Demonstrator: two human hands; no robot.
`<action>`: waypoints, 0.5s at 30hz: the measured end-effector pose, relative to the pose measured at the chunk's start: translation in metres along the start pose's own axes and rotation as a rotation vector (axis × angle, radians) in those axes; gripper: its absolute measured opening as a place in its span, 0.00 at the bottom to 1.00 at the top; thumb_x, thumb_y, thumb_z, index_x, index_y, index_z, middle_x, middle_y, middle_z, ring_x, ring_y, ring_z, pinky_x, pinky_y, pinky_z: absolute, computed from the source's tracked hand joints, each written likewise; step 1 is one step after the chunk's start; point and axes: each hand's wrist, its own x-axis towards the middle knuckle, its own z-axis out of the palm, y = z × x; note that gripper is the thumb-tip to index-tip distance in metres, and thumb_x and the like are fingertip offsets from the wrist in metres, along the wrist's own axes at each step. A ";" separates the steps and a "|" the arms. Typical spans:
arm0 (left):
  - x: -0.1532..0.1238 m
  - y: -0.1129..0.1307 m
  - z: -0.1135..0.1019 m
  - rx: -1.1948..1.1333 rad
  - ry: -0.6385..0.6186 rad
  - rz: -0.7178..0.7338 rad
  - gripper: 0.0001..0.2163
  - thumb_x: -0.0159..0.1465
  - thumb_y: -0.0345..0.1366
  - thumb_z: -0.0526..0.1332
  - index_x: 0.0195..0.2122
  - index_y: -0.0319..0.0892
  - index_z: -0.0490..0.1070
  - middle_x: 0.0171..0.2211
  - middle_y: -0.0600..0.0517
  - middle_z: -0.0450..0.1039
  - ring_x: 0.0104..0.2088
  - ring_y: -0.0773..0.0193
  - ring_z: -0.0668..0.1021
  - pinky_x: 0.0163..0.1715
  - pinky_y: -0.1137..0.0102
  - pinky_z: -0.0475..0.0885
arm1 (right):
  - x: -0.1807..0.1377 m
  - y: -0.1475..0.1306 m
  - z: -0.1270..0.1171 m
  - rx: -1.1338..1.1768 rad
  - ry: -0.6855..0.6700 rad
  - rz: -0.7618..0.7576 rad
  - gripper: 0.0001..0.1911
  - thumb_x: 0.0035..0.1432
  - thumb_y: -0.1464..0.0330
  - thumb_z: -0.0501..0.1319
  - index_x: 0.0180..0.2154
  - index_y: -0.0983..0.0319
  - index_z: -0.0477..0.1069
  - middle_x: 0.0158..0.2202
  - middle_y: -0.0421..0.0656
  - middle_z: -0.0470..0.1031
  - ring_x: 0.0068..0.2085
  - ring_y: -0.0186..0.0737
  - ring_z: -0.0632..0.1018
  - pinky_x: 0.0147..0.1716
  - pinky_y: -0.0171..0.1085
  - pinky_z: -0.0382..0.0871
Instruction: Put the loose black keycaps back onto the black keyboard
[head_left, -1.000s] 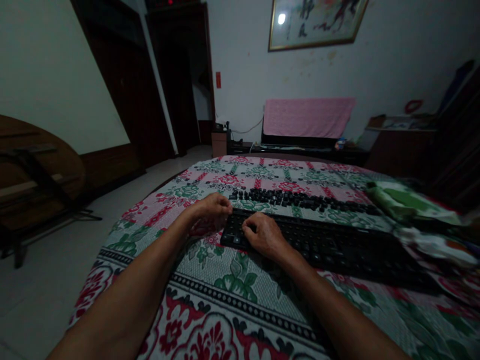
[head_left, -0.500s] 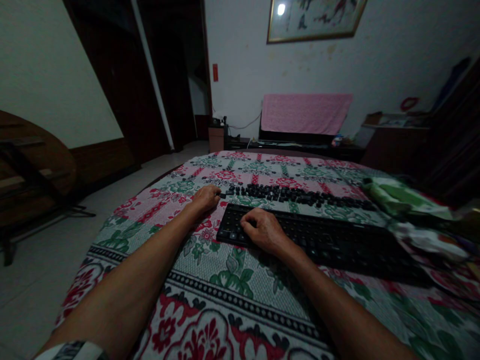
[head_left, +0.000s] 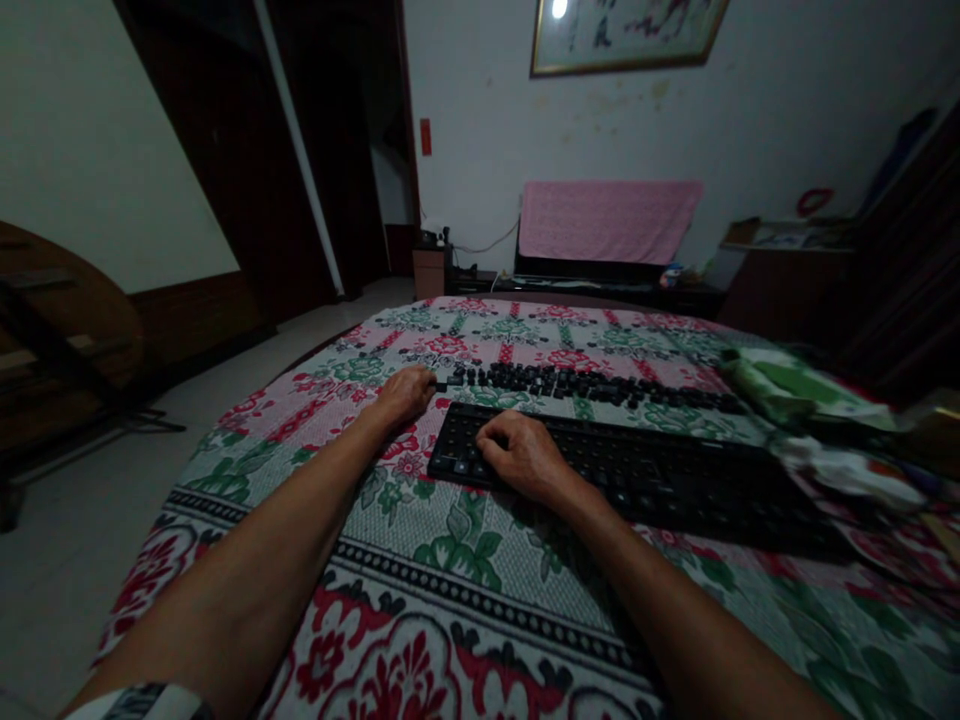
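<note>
A black keyboard [head_left: 675, 470] lies across the patterned tablecloth, many of its key positions bare, with some keys left along the near edge. Over its left part rests my right hand [head_left: 523, 457], thumb and index finger curled together; whatever the fingertips hold is hidden beneath them. Beyond the keyboard runs a long row of loose black keycaps [head_left: 562, 383]. My left hand [head_left: 407, 392] is at the left end of that row, fingers bent and pressed together beside a dark keycap [head_left: 454, 380]. Whether it grips a keycap cannot be made out.
The flowered tablecloth [head_left: 480, 570] covers the round table. At the right lie a green and white packet [head_left: 810, 385] and crumpled white plastic [head_left: 847, 475]. A pink cloth [head_left: 607, 220] hangs over a screen by the far wall. A folded round tabletop [head_left: 67, 320] leans at the left.
The whole view has shifted slightly. Both hands keep nearly the same places, the left by the keycap row and the right over the keyboard's left part.
</note>
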 end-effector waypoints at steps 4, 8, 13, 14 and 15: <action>0.000 -0.011 0.000 -0.290 -0.046 -0.070 0.12 0.51 0.36 0.54 0.35 0.40 0.71 0.28 0.51 0.70 0.29 0.66 0.70 0.31 0.74 0.63 | 0.000 0.001 0.000 0.001 -0.004 -0.008 0.10 0.51 0.68 0.51 0.28 0.61 0.71 0.30 0.42 0.71 0.32 0.33 0.69 0.33 0.31 0.58; -0.007 -0.014 -0.014 -0.734 -0.297 -0.256 0.15 0.49 0.38 0.56 0.38 0.38 0.69 0.18 0.55 0.65 0.16 0.73 0.65 0.19 0.76 0.60 | 0.001 0.000 -0.001 -0.001 -0.016 0.011 0.10 0.51 0.68 0.52 0.28 0.61 0.71 0.30 0.42 0.70 0.33 0.34 0.69 0.33 0.32 0.59; -0.012 -0.005 -0.040 -0.923 -0.588 -0.173 0.13 0.48 0.36 0.58 0.34 0.38 0.71 0.19 0.54 0.67 0.18 0.74 0.65 0.18 0.77 0.60 | 0.001 -0.002 -0.002 0.001 -0.013 0.011 0.09 0.50 0.69 0.52 0.28 0.62 0.71 0.30 0.42 0.70 0.33 0.34 0.69 0.33 0.32 0.59; -0.013 -0.003 -0.043 -0.934 -0.609 -0.160 0.12 0.47 0.35 0.58 0.34 0.38 0.72 0.20 0.54 0.68 0.18 0.74 0.65 0.18 0.78 0.60 | 0.001 -0.002 -0.003 0.004 -0.012 0.006 0.09 0.50 0.69 0.52 0.28 0.62 0.71 0.30 0.42 0.70 0.33 0.34 0.69 0.33 0.32 0.59; -0.013 -0.001 -0.046 -0.945 -0.626 -0.151 0.12 0.47 0.35 0.59 0.34 0.38 0.72 0.20 0.54 0.69 0.18 0.74 0.65 0.19 0.78 0.60 | 0.000 -0.002 -0.003 0.007 -0.009 0.002 0.09 0.50 0.69 0.52 0.28 0.62 0.70 0.30 0.42 0.71 0.33 0.34 0.69 0.33 0.32 0.59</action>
